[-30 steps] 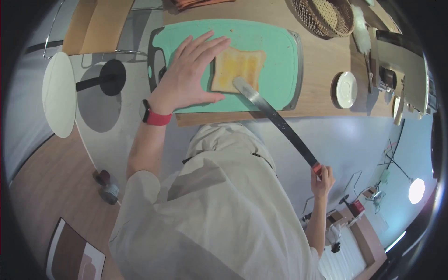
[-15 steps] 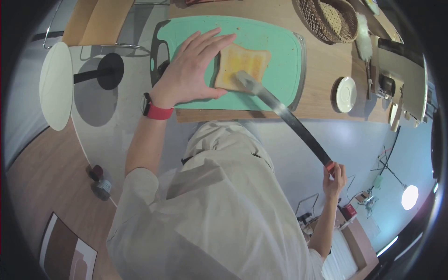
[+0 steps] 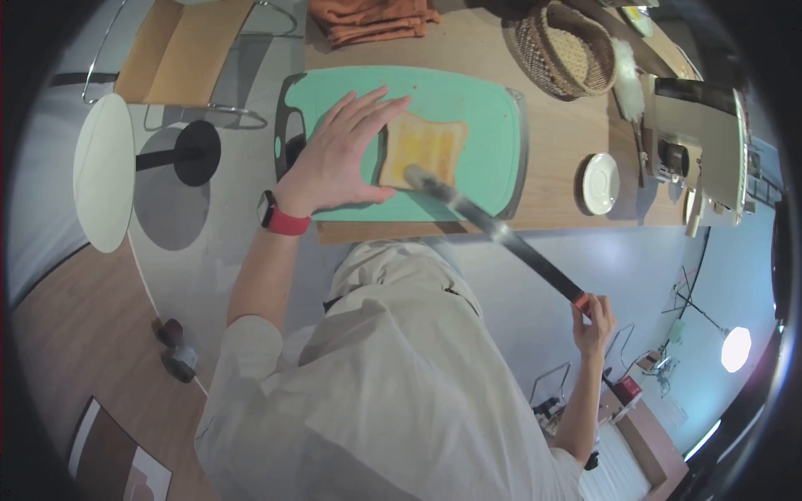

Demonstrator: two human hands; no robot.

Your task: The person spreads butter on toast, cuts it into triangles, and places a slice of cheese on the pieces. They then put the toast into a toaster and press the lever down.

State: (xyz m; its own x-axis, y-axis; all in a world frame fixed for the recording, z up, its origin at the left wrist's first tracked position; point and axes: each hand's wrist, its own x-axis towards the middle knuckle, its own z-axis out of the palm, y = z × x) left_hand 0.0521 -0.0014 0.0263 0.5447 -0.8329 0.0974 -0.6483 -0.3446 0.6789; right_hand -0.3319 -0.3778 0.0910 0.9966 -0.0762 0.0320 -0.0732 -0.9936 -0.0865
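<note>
A slice of toast (image 3: 422, 142) with a yellow spread over its face lies on the green cutting board (image 3: 493, 117). Around its left side is my left hand (image 3: 342, 159), fingers stretched out and spread. The fingertips are at the slice's far left corner and the thumb at its near left corner. My right hand (image 3: 595, 326), low at the right, is closed round the red handle of a long spreading knife (image 3: 514, 242). The knife slants up to the left, and its rounded metal tip overlaps the near part of the slice.
An orange folded cloth (image 3: 372, 21) lies behind the board. Woven baskets (image 3: 576, 54) stand at the back right, near a white fluffy duster (image 3: 628, 83). A white saucer (image 3: 600, 184) and a pale appliance (image 3: 702, 134) are right of the board. Crumbs dot the board.
The whole view has shifted, so the table sits lower and more of the orange cloth shows. The knife tip has moved slightly left across the toast. My left hand keeps its place beside the slice.
</note>
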